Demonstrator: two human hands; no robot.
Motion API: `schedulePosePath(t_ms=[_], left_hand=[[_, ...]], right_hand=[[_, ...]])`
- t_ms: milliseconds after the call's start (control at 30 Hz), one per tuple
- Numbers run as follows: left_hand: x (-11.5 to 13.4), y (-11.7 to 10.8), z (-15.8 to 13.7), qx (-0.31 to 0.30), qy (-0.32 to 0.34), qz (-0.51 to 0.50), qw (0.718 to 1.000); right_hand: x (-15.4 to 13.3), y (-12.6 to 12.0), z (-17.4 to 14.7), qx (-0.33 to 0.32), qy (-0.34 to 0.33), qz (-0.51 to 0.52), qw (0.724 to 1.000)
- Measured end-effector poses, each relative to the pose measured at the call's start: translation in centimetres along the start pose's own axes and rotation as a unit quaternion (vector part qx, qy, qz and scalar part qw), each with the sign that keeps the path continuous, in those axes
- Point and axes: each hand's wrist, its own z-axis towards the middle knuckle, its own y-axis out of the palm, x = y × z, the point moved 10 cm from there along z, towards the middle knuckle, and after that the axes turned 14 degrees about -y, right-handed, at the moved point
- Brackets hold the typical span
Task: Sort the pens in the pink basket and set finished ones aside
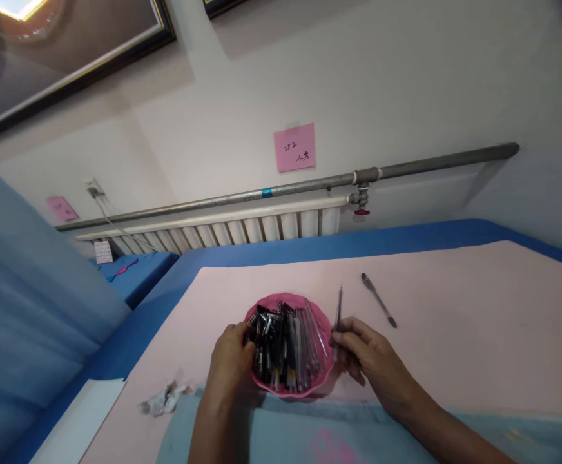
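Observation:
A pink basket [288,392] with a wavy rim holds several black pen caps [263,325] on its left side and clear pen barrels [305,348] on its right. At the basket's left rim is my left hand [232,354], its fingers closed over the edge by the caps; what they grip, if anything, is hidden. Just right of the basket, my right hand [365,351] pinches a slim pen [339,316] upright, its tip pointing up. Beyond that hand a capped pen [379,300] lies slanted on the pink surface.
The pink sheet [445,322] covers a blue table [310,248]. Crumpled clear plastic [165,399] and a white sheet [80,422] lie at the left. A light blue cloth [281,428] runs along the near edge. Behind stand a radiator [261,227] and a pipe [310,185]; a blue curtain [24,303] hangs left.

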Motion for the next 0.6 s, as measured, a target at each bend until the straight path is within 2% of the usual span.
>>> schedulePosePath(t_ms=[333,600], left_hand=[[-0.24,0.31,0.2,-0.008,-0.014,0.041,0.999],[-0.28,0.32,0.13,-0.015,-0.014,0.008,1.0]], right_hand=[[0.48,-0.22,0.08,0.003,0.001,-0.002,1.0],[0.52,-0.18,0.15,0.001,-0.006,-0.005,1.0]])
